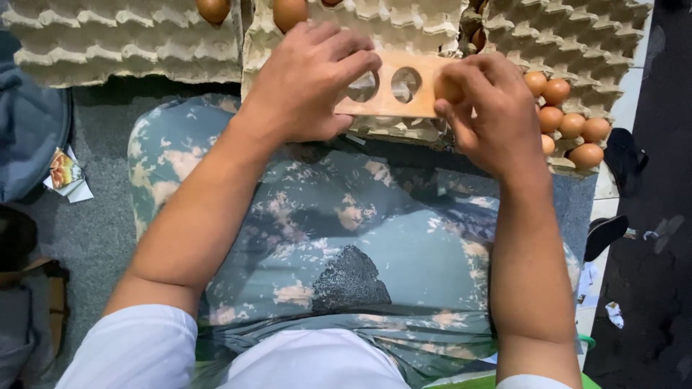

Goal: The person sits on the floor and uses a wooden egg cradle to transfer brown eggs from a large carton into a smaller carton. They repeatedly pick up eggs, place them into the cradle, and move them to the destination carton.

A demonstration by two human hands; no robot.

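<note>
A flat wooden board with round holes (404,86) lies across the grey pulp egg tray (418,29) in front of me. My left hand (306,79) grips the board's left end, fingers curled over the top. My right hand (490,112) holds a brown egg (448,88) in its fingertips at the board's right end. The egg is mostly hidden by the fingers.
Several brown eggs (569,126) sit in a tray at the right (577,36). Another pulp tray (122,39) lies at the upper left with one egg (214,9); a second egg (288,13) tops the middle tray. My camouflage-patterned lap fills the centre. Dark sandals (623,155) lie at right.
</note>
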